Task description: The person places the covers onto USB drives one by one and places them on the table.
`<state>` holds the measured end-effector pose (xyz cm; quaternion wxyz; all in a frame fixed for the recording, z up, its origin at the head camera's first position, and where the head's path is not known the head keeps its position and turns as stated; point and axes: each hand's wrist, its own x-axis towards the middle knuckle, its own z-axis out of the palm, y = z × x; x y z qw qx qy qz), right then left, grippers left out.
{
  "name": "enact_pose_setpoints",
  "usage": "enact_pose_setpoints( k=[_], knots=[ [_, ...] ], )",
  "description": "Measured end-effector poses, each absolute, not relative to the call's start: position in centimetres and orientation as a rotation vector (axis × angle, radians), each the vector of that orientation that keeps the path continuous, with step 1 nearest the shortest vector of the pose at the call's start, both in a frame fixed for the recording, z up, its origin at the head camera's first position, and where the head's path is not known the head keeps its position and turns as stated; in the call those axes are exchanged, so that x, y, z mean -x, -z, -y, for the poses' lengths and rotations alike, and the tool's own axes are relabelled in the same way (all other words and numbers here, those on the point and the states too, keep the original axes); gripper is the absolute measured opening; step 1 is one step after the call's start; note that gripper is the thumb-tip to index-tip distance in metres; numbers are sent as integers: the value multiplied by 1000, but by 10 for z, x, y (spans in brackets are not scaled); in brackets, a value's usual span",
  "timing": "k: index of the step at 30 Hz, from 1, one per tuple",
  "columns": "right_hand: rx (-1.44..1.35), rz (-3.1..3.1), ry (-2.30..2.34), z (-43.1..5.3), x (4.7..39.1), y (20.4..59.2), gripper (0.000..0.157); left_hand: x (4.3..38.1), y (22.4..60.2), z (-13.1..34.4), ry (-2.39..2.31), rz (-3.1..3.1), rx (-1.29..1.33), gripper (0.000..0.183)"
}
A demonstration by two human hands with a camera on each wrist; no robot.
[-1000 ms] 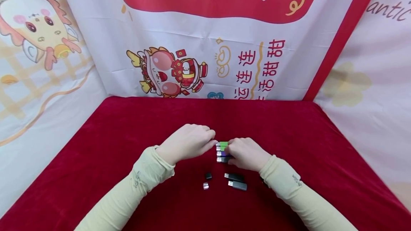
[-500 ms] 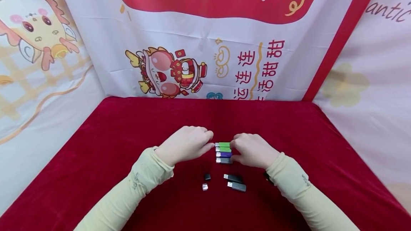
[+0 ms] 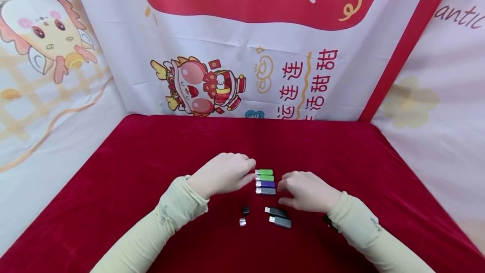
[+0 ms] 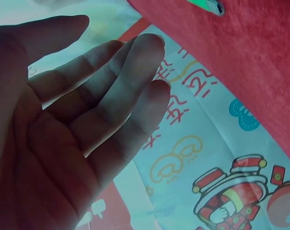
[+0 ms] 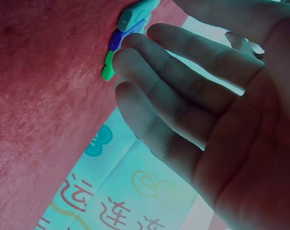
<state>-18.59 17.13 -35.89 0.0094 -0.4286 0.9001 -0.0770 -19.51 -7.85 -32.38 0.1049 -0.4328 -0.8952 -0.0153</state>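
Note:
In the head view several capped USB flash drives lie side by side in a column: a far green drive (image 3: 266, 172), a second green drive (image 3: 267, 177), a purple drive (image 3: 268, 184) and a grey drive (image 3: 268, 191). My left hand (image 3: 224, 175) hovers just left of their caps; the left wrist view shows its fingers loosely bent around nothing. To the right of the column is my right hand (image 3: 308, 191), apart from the drives, its relaxed fingers (image 5: 159, 91) empty in the right wrist view.
Nearer to me lie an uncapped black USB drive (image 3: 278, 212) and an uncapped dark grey one (image 3: 281, 222). Left of them are a small black cap (image 3: 246, 210) and a clear, shiny cap (image 3: 242, 222). Red cloth (image 3: 189, 138) covers the table; printed fabric (image 3: 227, 33) hangs behind.
My right hand has let go of the drive column and drawn back right and nearer, uncovering the drives' right ends. The left hand has shifted slightly nearer.

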Motion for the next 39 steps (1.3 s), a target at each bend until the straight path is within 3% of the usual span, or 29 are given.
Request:
enact_pose_setpoints(
  k=[8, 39],
  knots=[
    [1358, -2732, 291, -175, 189, 365, 9, 190, 346, 78, -29, 2684, 1345, 21],
    [1374, -2678, 245, -160, 181, 368, 13, 189, 351, 92, 30, 2751, 1343, 17]
  ],
)
